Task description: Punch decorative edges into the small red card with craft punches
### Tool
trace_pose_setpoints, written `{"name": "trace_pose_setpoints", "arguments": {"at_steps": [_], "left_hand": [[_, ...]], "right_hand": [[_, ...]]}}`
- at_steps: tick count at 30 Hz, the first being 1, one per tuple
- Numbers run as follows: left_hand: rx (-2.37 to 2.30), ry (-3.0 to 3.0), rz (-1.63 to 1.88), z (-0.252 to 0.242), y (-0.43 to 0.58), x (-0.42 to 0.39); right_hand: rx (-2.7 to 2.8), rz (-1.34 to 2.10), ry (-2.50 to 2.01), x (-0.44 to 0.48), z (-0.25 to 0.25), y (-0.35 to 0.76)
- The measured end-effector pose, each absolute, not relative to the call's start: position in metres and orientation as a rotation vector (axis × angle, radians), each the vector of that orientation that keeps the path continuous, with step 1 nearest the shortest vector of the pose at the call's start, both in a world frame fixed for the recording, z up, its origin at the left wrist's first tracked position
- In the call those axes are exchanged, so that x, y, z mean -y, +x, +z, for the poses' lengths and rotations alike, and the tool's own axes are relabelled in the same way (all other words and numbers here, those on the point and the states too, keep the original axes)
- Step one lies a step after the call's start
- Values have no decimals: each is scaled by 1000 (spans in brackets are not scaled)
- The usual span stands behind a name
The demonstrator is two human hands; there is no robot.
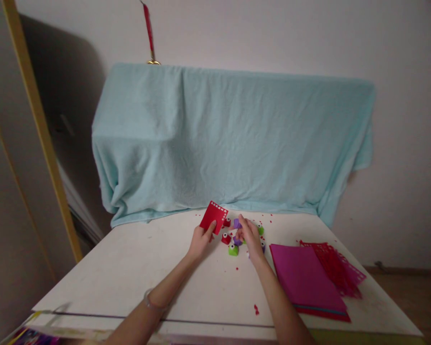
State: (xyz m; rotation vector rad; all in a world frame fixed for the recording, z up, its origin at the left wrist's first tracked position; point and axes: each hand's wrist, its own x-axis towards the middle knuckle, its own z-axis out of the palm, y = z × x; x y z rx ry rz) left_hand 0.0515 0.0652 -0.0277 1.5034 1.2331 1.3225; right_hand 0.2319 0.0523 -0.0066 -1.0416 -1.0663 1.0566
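My left hand [202, 236] pinches a red sheet of paper [214, 216] between thumb and fingers, tilted above the table. Small cut-out holes run along the sheet's top and right edges. Over a cluster of small paper punches, my right hand [249, 235] has its fingers apart, and I see nothing held in it. A red punch [226, 238] and a green punch [233, 249] lie between my hands. Purple punches [237, 224] and another green punch [261, 230] are partly hidden around my right hand.
A stack of coloured paper, magenta on top [301, 273], lies on the white table [129, 268] at right. Punched red paper scraps [335, 268] lie beside it. Tiny red cut-outs [256, 309] are scattered about. A light blue cloth [237, 139] drapes a bulky shape behind.
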Motion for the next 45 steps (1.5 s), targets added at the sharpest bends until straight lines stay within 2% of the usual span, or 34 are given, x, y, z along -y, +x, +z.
{"name": "trace_pose_setpoints", "arguments": {"at_steps": [45], "left_hand": [[-1233,1489,1280,-21,52,-61]], "right_hand": [[1006,1041,-1119,-46,6,233]]}}
